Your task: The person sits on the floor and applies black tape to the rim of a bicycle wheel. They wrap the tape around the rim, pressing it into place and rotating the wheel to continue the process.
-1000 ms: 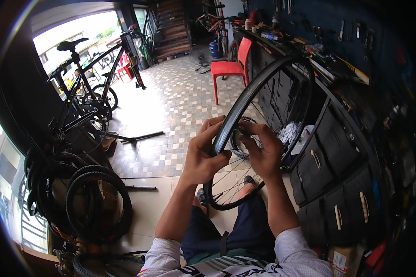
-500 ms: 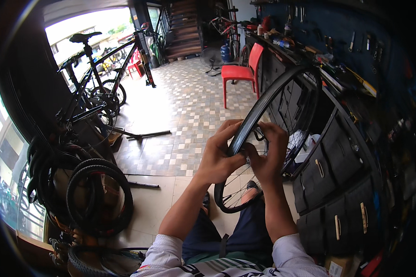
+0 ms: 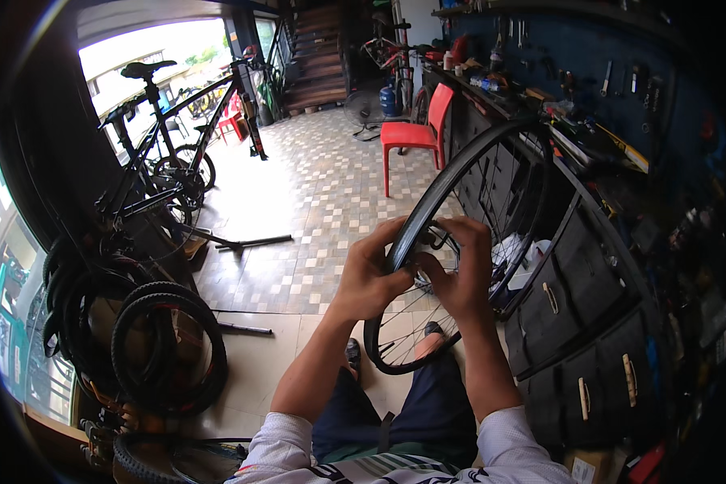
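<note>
A bicycle wheel (image 3: 433, 207) with a black rim and thin spokes stands tilted in front of me, its far side leaning toward the workbench. My left hand (image 3: 371, 273) is closed around the rim on its left side, thumb across the near face. Beside it, on the spoke side, my right hand (image 3: 464, 262) has its fingers curled inward, with thumb and fingertips close to the rim. Something small and dark shows between those fingers, too hidden to name. The wheel's lower edge hangs between my knees.
Tyres (image 3: 169, 347) are piled at the left, below a bicycle frame (image 3: 177, 153) on a stand. A red chair (image 3: 415, 129) stands ahead. Along the right runs a cluttered workbench with dark drawers (image 3: 569, 302), under a wall of tools (image 3: 607, 79).
Both hands and the wheel have shifted slightly left in the picture, as the whole view moved a little. The left hand keeps its hold on the rim, and the right stays curled beside it.
</note>
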Demonstrator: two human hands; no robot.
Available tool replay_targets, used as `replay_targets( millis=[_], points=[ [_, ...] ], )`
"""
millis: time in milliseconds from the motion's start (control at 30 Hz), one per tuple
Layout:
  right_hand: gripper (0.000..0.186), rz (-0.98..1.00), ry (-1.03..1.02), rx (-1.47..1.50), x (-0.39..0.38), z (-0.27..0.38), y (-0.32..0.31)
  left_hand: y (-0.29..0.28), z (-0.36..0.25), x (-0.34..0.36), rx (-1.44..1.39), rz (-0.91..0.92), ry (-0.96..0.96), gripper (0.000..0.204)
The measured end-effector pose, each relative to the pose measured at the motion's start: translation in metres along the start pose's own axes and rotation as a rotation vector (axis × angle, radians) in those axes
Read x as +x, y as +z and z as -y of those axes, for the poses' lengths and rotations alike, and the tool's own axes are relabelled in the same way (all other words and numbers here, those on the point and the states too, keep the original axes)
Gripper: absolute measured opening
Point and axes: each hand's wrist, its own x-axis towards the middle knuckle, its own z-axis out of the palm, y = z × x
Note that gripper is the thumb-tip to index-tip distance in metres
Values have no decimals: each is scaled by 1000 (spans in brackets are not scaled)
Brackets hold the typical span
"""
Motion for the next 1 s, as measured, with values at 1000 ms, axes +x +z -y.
replay_targets(
  millis=[1000],
  points=[
    [32, 36, 132, 123, -3, -10, 7, -3, 4, 8, -76, 24, -32, 65]
  ],
)
